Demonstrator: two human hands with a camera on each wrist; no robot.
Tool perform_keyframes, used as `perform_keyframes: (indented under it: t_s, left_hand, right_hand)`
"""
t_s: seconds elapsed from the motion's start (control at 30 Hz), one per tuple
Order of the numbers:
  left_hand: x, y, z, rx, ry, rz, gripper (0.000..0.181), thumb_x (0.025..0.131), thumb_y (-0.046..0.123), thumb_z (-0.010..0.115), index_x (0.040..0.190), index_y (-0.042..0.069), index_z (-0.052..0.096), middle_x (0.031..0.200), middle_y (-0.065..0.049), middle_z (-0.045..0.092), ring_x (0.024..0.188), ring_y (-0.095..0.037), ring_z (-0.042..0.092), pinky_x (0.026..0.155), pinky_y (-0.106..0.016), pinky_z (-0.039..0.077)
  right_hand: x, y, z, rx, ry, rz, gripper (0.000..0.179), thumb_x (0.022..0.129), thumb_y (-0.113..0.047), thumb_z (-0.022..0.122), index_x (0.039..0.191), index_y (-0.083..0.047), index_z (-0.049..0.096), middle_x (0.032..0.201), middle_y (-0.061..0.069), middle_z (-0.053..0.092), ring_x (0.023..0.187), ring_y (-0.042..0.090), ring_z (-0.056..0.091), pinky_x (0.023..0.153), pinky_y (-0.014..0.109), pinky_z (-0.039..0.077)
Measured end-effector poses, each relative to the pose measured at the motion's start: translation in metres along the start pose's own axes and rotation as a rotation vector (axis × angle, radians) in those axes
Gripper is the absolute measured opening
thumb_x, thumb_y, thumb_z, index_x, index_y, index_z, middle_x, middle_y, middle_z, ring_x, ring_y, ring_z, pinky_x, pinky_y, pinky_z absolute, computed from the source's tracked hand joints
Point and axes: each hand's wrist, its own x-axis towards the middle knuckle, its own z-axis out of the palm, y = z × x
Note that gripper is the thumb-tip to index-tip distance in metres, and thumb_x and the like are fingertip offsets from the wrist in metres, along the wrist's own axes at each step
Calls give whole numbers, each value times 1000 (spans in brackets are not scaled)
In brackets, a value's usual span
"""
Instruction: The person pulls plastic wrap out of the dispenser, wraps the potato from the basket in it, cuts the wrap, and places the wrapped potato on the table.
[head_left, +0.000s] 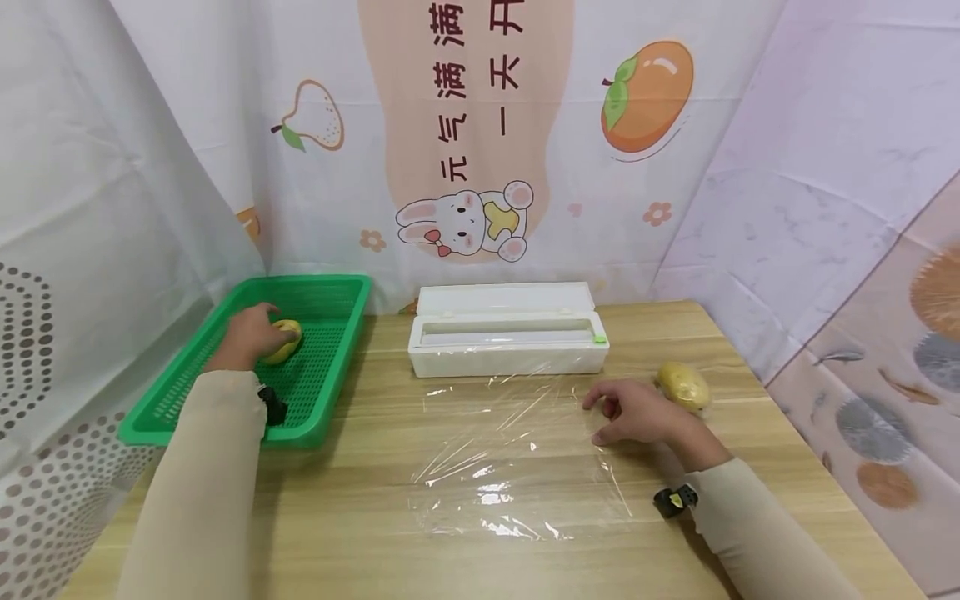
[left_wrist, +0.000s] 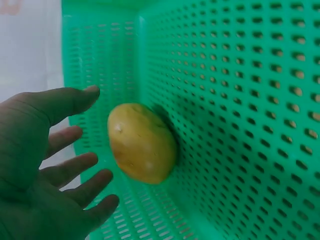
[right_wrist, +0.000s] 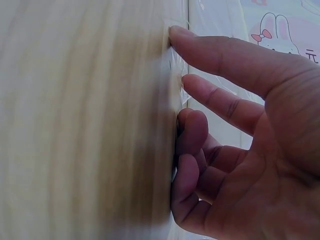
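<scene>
My left hand (head_left: 251,335) reaches into a green plastic basket (head_left: 345,350) with its fingers spread. Just beyond the fingertips lies a yellow oval potato (left_wrist: 142,143), on the basket's bottom near a side wall; a gap shows between it and the fingers in the left wrist view. A sheet of clear cling film (head_left: 487,467) is spread on the table. At the film's right edge, my right hand (head_left: 641,412) rests its thumb and fingertips on the tabletop. Thumb and index finger are apart, while the other fingers bend loosely.
A white cling film box (head_left: 510,360) stands at the back of the wooden table (head_left: 337,533), lid raised, with the sheet stretching from its front. A second potato (head_left: 684,386), shiny as if wrapped, lies behind my right wrist. Printed curtains (head_left: 315,208) hang behind and at both sides.
</scene>
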Motion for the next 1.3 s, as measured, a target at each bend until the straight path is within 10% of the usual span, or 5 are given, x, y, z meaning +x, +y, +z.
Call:
perform_keyframes:
  t_s: [0.73, 1.3]
  left_hand:
    - [-1, -17, 3, 29, -40, -84, 27, 94, 21, 68, 93, -5, 60, 80, -16, 59, 75, -32, 52, 64, -41, 45]
    - [4, -10, 1, -109, 78, -97, 67, 96, 20, 62, 142, -21, 36, 132, -43, 46, 112, -54, 51, 84, -60, 51]
  right_hand:
    - [1, -4, -1, -11, 1, -9, 49, 71, -21, 95, 114, -16, 71, 89, 6, 61, 80, 17, 54, 68, 29, 47]
    - [-1, -3, -1, -1, -3, 3, 49, 71, -20, 95, 113, -15, 71, 87, 7, 60, 78, 16, 53, 66, 28, 45]
